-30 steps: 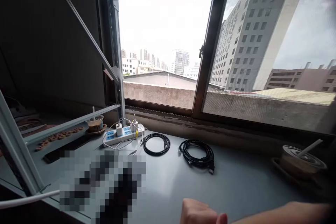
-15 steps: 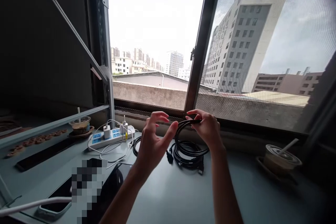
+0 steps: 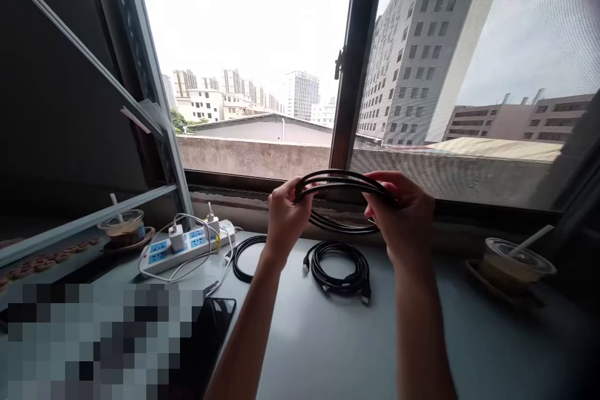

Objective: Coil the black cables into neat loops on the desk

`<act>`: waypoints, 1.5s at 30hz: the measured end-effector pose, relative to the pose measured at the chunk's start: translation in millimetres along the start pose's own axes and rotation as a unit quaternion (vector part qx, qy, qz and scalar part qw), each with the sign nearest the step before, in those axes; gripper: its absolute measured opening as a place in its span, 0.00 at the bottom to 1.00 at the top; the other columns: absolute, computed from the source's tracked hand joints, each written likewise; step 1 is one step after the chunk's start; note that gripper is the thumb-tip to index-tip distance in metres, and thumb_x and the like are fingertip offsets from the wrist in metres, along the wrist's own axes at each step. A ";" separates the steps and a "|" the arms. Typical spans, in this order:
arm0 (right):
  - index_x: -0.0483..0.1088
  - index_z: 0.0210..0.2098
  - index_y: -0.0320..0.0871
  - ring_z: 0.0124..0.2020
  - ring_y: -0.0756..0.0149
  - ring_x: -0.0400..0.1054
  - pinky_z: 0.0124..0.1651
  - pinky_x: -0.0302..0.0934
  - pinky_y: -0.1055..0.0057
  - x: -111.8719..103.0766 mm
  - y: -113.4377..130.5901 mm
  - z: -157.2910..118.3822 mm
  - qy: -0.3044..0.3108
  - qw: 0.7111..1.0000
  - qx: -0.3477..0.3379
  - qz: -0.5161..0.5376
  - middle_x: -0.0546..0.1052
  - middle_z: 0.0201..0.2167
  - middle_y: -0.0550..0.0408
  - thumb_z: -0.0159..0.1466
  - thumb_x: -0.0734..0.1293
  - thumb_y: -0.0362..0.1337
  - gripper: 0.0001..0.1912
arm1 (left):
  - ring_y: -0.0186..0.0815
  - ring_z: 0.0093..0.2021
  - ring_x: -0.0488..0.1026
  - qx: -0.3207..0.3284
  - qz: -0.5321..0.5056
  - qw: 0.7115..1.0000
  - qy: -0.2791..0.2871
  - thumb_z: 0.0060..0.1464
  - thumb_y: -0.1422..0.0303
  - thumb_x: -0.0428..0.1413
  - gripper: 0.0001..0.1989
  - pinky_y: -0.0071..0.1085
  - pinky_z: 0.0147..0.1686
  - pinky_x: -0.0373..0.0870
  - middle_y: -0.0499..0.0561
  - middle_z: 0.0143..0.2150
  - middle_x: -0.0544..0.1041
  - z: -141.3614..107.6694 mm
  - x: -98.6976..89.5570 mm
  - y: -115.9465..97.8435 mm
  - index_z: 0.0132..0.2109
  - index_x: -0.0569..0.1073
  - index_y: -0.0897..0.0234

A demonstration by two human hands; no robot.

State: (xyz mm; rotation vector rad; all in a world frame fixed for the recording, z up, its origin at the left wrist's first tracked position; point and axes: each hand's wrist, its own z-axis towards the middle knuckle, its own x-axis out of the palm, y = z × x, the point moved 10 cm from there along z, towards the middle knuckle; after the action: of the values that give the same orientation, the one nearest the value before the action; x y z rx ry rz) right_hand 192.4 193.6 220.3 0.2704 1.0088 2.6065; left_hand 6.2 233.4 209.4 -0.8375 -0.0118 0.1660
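Note:
A loosely coiled black cable (image 3: pixel 335 176) is held up between my two hands, above the table and in front of the window. My left hand (image 3: pixel 289 209) is closed round the coil's left side. On its right side my right hand (image 3: pixel 405 206) grips the loops, fingers bent over them. The lower loops hang between the hands. Below, a second coiled black cable (image 3: pixel 341 267) lies on the table with its plug ends showing. Another black cable coil (image 3: pixel 246 259) lies partly behind my left forearm.
A white power strip (image 3: pixel 187 247) with chargers and white cords stands at the left, near a lidded drink cup (image 3: pixel 124 228). Another cup (image 3: pixel 513 262) with a straw stands at the right. A dark tablet-like device (image 3: pixel 210 325) lies at front left, beside a pixelated patch. Metal shelf bars rise at the left.
My left hand was open beside the coil and has now closed on it. The coil is spread wider and held higher in the picture. The view has shifted somewhat.

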 end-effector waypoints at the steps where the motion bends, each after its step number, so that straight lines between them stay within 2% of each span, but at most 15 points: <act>1: 0.70 0.33 0.44 0.13 0.75 0.58 0.17 0.52 0.77 5.0 -5.2 1.6 0.011 1.000 0.005 0.003 0.64 0.13 0.64 0.53 0.67 0.39 0.08 | 0.31 0.28 0.71 -0.032 -0.054 0.998 0.007 0.50 0.64 0.52 0.11 0.26 0.34 0.67 0.48 0.24 0.72 1.7 1.5 9.8 0.27 0.72 0.67; 3: 0.69 0.34 0.43 0.14 0.74 0.59 0.18 0.54 0.76 17.0 -20.2 4.9 0.040 0.999 0.022 0.000 0.66 0.14 0.64 0.55 0.66 0.40 0.09 | 0.27 0.20 0.67 -0.101 -0.141 0.984 0.027 0.48 0.62 0.53 0.13 0.24 0.26 0.66 0.46 0.18 0.68 2.0 5.0 26.4 0.22 0.69 0.66; 5: 0.69 0.36 0.42 0.19 0.71 0.64 0.24 0.59 0.74 26.0 -35.7 7.2 0.061 0.997 0.038 -0.037 0.70 0.18 0.60 0.57 0.64 0.41 0.10 | 0.22 0.13 0.56 -0.150 -0.175 0.973 0.022 0.45 0.63 0.56 0.15 0.21 0.15 0.55 0.41 0.13 0.59 0.3 1.8 35.3 0.18 0.62 0.65; 7: 0.70 0.37 0.41 0.26 0.68 0.69 0.33 0.63 0.71 29.9 -42.8 8.1 0.067 0.991 0.031 -0.112 0.74 0.24 0.56 0.58 0.63 0.41 0.11 | 0.20 0.11 0.46 -0.165 -0.191 0.968 -0.009 0.43 0.66 0.58 0.18 0.21 0.11 0.43 0.37 0.11 0.52 -1.2 -6.9 35.2 0.17 0.56 0.64; 10: 0.72 0.38 0.42 0.31 0.66 0.70 0.39 0.63 0.68 31.4 -37.6 6.0 0.070 0.980 0.006 -0.188 0.76 0.30 0.53 0.59 0.62 0.41 0.12 | 0.19 0.11 0.42 -0.155 -0.236 0.958 -0.045 0.43 0.68 0.58 0.21 0.22 0.11 0.38 0.37 0.11 0.47 -2.4 -14.7 26.1 0.17 0.51 0.63; 18: 0.67 0.44 0.40 0.26 0.66 0.72 0.31 0.67 0.71 33.9 -13.8 -3.1 0.133 0.990 0.047 0.031 0.77 0.28 0.53 0.60 0.63 0.50 0.21 | 0.19 0.10 0.42 -0.168 -0.334 0.927 0.014 0.46 0.69 0.56 0.26 0.22 0.12 0.42 0.38 0.10 0.44 -3.1 0.4 17.2 0.15 0.45 0.64; 22: 0.68 0.41 0.40 0.21 0.69 0.71 0.24 0.65 0.75 21.7 -9.8 -1.2 0.102 0.992 0.050 0.046 0.76 0.27 0.54 0.58 0.64 0.52 0.21 | 0.24 0.15 0.63 -0.174 -0.240 0.949 0.105 0.47 0.64 0.56 0.23 0.22 0.21 0.61 0.40 0.11 0.52 -3.1 6.3 18.6 0.14 0.53 0.63; 24: 0.69 0.42 0.40 0.20 0.69 0.71 0.22 0.64 0.77 19.6 -13.0 -0.7 0.103 0.992 0.056 0.037 0.76 0.26 0.54 0.58 0.64 0.52 0.22 | 0.28 0.22 0.71 -0.161 -0.141 0.971 0.105 0.47 0.62 0.58 0.19 0.23 0.29 0.66 0.42 0.13 0.61 -1.6 -1.6 19.2 0.17 0.61 0.65; 26: 0.69 0.42 0.39 0.21 0.69 0.71 0.23 0.66 0.76 24.0 -17.6 -1.2 0.124 0.990 0.060 0.041 0.76 0.27 0.54 0.58 0.64 0.52 0.23 | 0.30 0.26 0.74 -0.140 -0.081 0.983 0.086 0.46 0.61 0.59 0.16 0.23 0.32 0.66 0.44 0.16 0.67 -0.2 -10.4 15.7 0.20 0.66 0.66; 28: 0.70 0.41 0.39 0.22 0.69 0.71 0.25 0.68 0.74 32.7 -22.9 -2.5 0.155 0.984 0.065 0.054 0.76 0.27 0.54 0.57 0.65 0.53 0.23 | 0.27 0.21 0.70 -0.137 -0.078 0.983 0.092 0.46 0.60 0.60 0.16 0.21 0.24 0.63 0.42 0.14 0.65 -1.6 -10.8 13.3 0.21 0.65 0.65; 30: 0.69 0.40 0.39 0.24 0.68 0.71 0.28 0.69 0.72 40.9 -27.3 -3.4 0.175 0.980 0.065 0.064 0.76 0.29 0.54 0.57 0.64 0.53 0.23 | 0.23 0.12 0.58 -0.157 -0.097 0.976 0.114 0.45 0.61 0.61 0.15 0.21 0.14 0.51 0.38 0.10 0.58 -5.0 -6.4 14.8 0.23 0.64 0.64; 33: 0.71 0.37 0.40 0.30 0.66 0.72 0.33 0.68 0.70 41.5 -27.0 -1.2 0.155 0.987 0.032 -0.001 0.76 0.31 0.53 0.57 0.66 0.51 0.20 | 0.20 0.09 0.43 -0.185 -0.127 0.967 0.120 0.43 0.63 0.62 0.14 0.23 0.11 0.34 0.35 0.09 0.51 -7.7 -4.7 17.4 0.24 0.65 0.63; 36: 0.73 0.32 0.41 0.32 0.64 0.72 0.37 0.67 0.70 28.2 -14.8 1.3 0.077 0.991 -0.027 -0.108 0.77 0.29 0.53 0.55 0.68 0.48 0.16 | 0.19 0.10 0.42 -0.187 -0.140 0.967 0.104 0.41 0.65 0.63 0.15 0.24 0.12 0.33 0.36 0.10 0.50 -7.2 -7.2 15.1 0.22 0.63 0.63; 39: 0.75 0.29 0.41 0.29 0.65 0.71 0.34 0.65 0.71 17.5 -6.3 0.2 0.034 0.991 -0.039 -0.126 0.77 0.26 0.52 0.54 0.69 0.48 0.15 | 0.19 0.11 0.42 -0.181 -0.143 0.969 0.090 0.40 0.65 0.64 0.18 0.24 0.12 0.33 0.36 0.11 0.48 -6.6 -9.8 11.8 0.20 0.60 0.63; 45: 0.74 0.24 0.38 0.23 0.70 0.66 0.25 0.56 0.76 30.9 -17.4 -5.8 0.152 0.987 0.056 -0.014 0.73 0.21 0.55 0.48 0.73 0.48 0.17 | 0.18 0.12 0.40 -0.156 -0.155 0.973 0.072 0.37 0.58 0.65 0.26 0.25 0.13 0.32 0.36 0.12 0.46 -2.5 -16.1 12.1 0.18 0.54 0.63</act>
State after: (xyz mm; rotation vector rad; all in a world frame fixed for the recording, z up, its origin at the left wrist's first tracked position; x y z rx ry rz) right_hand 166.2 213.6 206.0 -0.1200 1.2521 2.6204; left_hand -11.1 237.0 199.7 -1.1475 -0.0319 -0.1966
